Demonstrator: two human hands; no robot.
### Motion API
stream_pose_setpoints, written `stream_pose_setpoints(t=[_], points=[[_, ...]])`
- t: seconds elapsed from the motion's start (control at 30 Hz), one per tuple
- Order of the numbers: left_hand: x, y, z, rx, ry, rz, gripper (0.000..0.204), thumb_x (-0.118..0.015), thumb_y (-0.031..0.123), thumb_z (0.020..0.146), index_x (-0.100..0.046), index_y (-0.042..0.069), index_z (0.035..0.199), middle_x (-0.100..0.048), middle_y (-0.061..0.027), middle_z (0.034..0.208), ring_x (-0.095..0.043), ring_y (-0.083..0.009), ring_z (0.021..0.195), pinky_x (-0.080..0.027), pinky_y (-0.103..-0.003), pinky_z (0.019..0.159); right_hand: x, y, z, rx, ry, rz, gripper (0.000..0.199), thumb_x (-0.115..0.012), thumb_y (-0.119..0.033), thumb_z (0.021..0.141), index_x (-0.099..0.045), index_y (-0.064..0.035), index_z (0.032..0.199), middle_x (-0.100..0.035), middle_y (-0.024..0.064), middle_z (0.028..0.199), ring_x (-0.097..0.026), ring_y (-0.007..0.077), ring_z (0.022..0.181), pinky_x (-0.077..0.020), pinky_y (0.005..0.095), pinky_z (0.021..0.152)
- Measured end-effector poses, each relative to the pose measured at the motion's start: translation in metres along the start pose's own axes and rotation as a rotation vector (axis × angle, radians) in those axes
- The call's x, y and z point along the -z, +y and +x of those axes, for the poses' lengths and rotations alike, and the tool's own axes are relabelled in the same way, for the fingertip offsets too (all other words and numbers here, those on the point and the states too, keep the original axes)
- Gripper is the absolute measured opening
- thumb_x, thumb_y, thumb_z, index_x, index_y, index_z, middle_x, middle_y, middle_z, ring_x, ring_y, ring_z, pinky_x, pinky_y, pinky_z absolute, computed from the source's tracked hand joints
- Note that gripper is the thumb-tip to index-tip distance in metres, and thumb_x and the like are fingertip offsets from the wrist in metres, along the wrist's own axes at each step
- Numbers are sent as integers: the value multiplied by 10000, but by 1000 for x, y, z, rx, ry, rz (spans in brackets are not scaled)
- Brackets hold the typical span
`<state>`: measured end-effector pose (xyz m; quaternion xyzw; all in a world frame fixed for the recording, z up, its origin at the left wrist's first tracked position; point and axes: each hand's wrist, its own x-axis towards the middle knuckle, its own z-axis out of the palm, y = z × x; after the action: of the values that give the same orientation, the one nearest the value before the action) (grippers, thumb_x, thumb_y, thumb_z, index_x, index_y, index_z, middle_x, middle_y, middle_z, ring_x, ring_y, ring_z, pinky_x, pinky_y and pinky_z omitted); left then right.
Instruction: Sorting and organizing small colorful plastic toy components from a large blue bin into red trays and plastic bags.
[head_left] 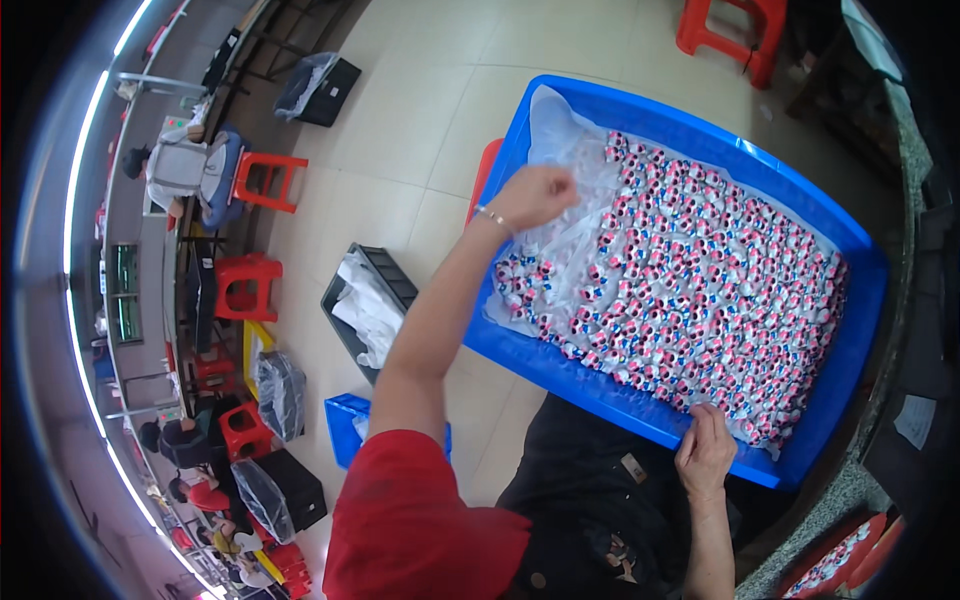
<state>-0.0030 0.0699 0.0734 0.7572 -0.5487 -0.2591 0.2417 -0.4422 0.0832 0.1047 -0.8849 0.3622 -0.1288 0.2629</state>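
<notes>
A large blue plastic bin [815, 185] lies before me, lined with white translucent sheeting [560, 135]. Many small pink, white and blue figures [700, 270], each with dark round spots, cover most of the lining in a packed layer. Over the bin's far left part hangs my left hand [540, 195], its fingers curled together above the bare sheeting. Whatever is between those fingers is too small to make out. My right hand [705, 450] is hooked over the near rim, fingers bent inward beside the nearest figures.
Left of the bin stand a dark crate [375, 300] with white material and a smaller blue crate [345, 425]. Red stools [245, 285] and seated people [190, 170] line a bench at far left. A speckled counter edge [830, 530] runs along the right.
</notes>
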Motion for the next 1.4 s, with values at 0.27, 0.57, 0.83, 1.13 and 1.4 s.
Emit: stream_pose_setpoints(t=[0.27, 0.57, 0.83, 1.13, 1.4], points=[[-37, 5, -84, -96, -301, 441, 126, -572, 81, 731, -611, 82, 850, -586, -110, 921, -590, -322, 895, -481, -423, 747, 1, -4, 0, 30, 5, 41, 174, -567, 34, 770, -597, -8, 936, -613, 165, 946, -637, 339, 791, -514, 384, 681], [-37, 7, -79, -39, -477, 517, 168, -563, 56, 734, -599, 81, 896, -571, -136, 931, -574, -326, 915, -472, -428, 795, -1, 0, -8, 44, 68, 23, 194, -596, 12, 731, -609, -19, 922, -618, 148, 927, -637, 316, 762, -517, 374, 662], [-18, -3, -44, 85, -214, -170, 175, -573, 76, 814, -601, 69, 987, -605, -110, 985, -611, -231, 899, -505, -344, 756, 2, -3, -3, 35, 42, 25, 192, -590, 16, 746, -599, -13, 936, -621, 158, 939, -639, 328, 777, -516, 380, 664], [-45, -13, 43, 43, 195, -227, 301, -732, 111, 714, -625, 46, 988, -615, -49, 900, -604, -140, 745, -503, -263, 715, 0, -1, -4, 25, 40, 11, 215, -591, 28, 730, -595, -11, 941, -622, 156, 946, -638, 326, 796, -515, 379, 678], [-66, -21, 58, -29, 239, -41, 322, -735, 89, 685, -618, 32, 980, -557, -88, 980, -609, -172, 719, -514, -284, 681, 0, -2, -6, 17, 25, 19, 217, -589, 31, 728, -594, -14, 941, -619, 165, 938, -637, 337, 814, -519, 383, 703]])
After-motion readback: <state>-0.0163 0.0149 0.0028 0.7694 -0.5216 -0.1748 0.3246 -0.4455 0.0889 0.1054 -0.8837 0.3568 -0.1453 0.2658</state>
